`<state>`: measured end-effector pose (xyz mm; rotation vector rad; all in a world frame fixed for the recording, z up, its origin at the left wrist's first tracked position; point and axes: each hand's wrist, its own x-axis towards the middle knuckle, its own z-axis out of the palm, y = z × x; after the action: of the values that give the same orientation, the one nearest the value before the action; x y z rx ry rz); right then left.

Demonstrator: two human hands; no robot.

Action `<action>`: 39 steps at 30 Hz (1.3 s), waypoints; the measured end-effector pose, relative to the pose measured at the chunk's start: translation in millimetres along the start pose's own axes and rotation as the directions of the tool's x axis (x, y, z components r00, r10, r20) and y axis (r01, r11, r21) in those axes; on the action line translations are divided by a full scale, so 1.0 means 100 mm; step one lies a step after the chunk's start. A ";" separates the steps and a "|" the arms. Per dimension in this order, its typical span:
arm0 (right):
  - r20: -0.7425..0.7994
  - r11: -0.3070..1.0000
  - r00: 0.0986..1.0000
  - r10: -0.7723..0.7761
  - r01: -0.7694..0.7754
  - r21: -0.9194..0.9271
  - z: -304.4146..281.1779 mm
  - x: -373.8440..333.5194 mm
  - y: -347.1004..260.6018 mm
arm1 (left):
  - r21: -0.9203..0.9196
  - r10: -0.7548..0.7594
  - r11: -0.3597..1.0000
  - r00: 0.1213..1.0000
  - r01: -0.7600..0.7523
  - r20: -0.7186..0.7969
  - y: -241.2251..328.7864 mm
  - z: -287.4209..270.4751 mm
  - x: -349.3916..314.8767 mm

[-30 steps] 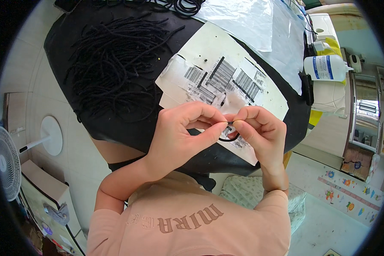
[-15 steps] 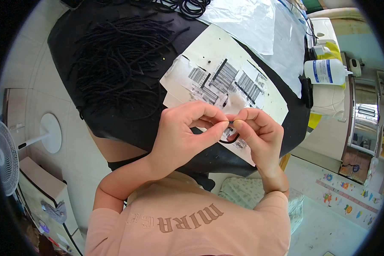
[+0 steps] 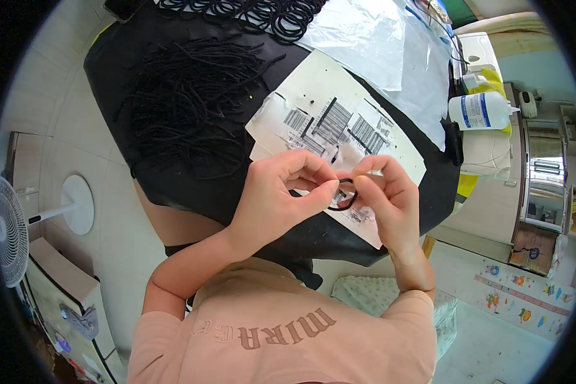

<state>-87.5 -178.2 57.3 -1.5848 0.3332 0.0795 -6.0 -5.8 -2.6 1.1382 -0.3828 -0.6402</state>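
Between my hands is a small black cord loop (image 3: 344,208), curved into a ring above the lower part of a pale board (image 3: 400,168). My left hand (image 3: 278,192) pinches the cord at the loop's left side between thumb and fingertips. On the other side, the thumb and index finger of my right hand (image 3: 390,201) close on the loop too. The fingertips partly cover the cord, so whether its ends are joined cannot be seen. A heap of loose black cord pieces (image 3: 185,105) lies on the black table cover to the left.
Several black cord rings (image 3: 291,22) lie in a row at the far edge, near a dark phone-like device (image 3: 123,8). White plastic bags (image 3: 365,25) spread at the far right. A white squeeze bottle (image 3: 480,110) stands beyond the table's right side. A fan (image 3: 9,233) is at far left.
My fingertips have parted slightly, and the cord now shows as a rounder, more open loop between them. Both hands keep their pinch. The view has shifted a little.
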 end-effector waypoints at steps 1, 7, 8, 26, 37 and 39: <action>0.000 0.998 1.000 -0.016 0.016 0.064 0.01 0.00 -0.04 | -0.069 -0.034 0.997 0.999 0.035 0.010 0.02 0.00 0.00; 0.086 0.966 0.976 -0.198 0.180 0.187 -0.05 -0.05 -0.13 | -0.708 -0.128 0.639 0.950 0.300 0.287 0.07 -0.12 0.02; 0.109 0.967 0.968 -0.226 0.209 0.148 -0.04 -0.06 -0.15 | -0.763 -0.111 0.553 0.937 0.336 0.331 0.04 -0.12 0.02; 0.100 0.970 0.969 -0.227 0.216 0.112 0.06 -0.03 -0.19 | -0.808 -0.118 0.505 0.951 0.304 0.284 0.08 -0.09 -0.08; 0.148 0.890 0.949 -0.277 0.311 -0.334 0.24 0.34 -0.37 | 0.291 0.323 0.920 0.930 -0.264 -0.175 0.20 -0.26 -0.04; 0.143 0.846 0.947 -0.287 0.321 -0.426 0.29 0.42 -0.39 | 0.383 0.420 0.864 0.888 -0.328 -0.187 0.16 -0.31 0.00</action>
<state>-33.4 -155.8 82.7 -2.0684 -0.0064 -0.0358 16.2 21.0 0.3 1.4131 -0.4832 -0.0667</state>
